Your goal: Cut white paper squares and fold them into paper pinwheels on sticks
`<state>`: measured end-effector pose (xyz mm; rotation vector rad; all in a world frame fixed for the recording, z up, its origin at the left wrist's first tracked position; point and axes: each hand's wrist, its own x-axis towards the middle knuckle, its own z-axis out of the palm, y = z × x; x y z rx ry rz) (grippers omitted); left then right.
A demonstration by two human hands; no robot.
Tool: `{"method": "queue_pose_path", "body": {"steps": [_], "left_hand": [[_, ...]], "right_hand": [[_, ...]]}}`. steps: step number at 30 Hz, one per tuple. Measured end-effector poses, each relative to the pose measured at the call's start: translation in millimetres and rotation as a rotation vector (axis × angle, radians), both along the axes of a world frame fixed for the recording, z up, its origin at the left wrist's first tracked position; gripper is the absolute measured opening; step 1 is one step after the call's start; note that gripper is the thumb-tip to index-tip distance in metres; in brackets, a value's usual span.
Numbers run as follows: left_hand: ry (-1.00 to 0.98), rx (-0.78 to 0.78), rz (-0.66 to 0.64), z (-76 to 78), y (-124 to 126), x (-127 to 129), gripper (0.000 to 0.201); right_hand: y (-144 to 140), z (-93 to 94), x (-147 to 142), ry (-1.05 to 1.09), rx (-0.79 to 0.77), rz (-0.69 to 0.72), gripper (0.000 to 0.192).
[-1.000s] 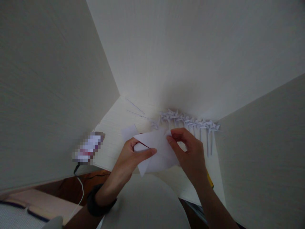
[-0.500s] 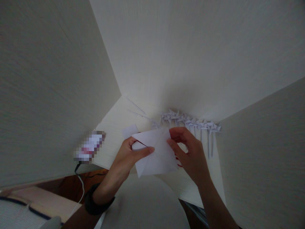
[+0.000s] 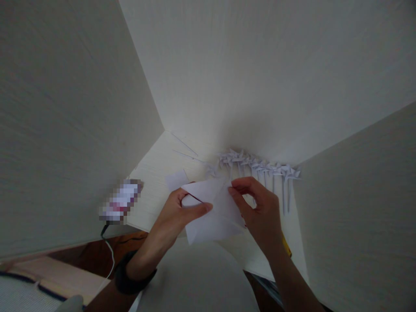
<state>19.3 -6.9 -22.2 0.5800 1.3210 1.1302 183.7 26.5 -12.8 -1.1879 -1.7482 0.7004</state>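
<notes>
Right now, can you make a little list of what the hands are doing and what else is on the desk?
left hand: left hand pinches the left side of a folded white paper
right hand: right hand pinches the paper's top right edge
behind the hands: row of small paper pinwheels on sticks, by the back wall
left of the paper: phone with a cable
surface: white desk
</notes>
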Motion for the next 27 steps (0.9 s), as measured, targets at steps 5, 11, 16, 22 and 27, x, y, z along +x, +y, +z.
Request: {"method": "queue_pose_path", "body": {"steps": [5,11,16,22,27], "left_hand": [[-0.012,0.013,-0.047,-4.7,-2,-2,0.022],[0.079,0.092,-0.195,-10.1,-3,-6,0.025],[0.294,0.351,-0.435,0.7,9,-25,0.039],[0.472,0.487,-0.475,17.4,23,-26,0.008],[0.306,0.456,-0.346,16.5,24,-12,0.008]], "right_hand": [[2,1.4,2,-0.026,0.070,0.036,0.011],[7,8.9,0,0.036,-0.083,0.084,0.007],[7,15.9,-1,-0.021,-0.085,0.151,0.012],[6,20.0,-5,-0.151,0.062,0.239,0.012],[6,16.3,-6,-0.278,0.453,0.173,0.009]]}}
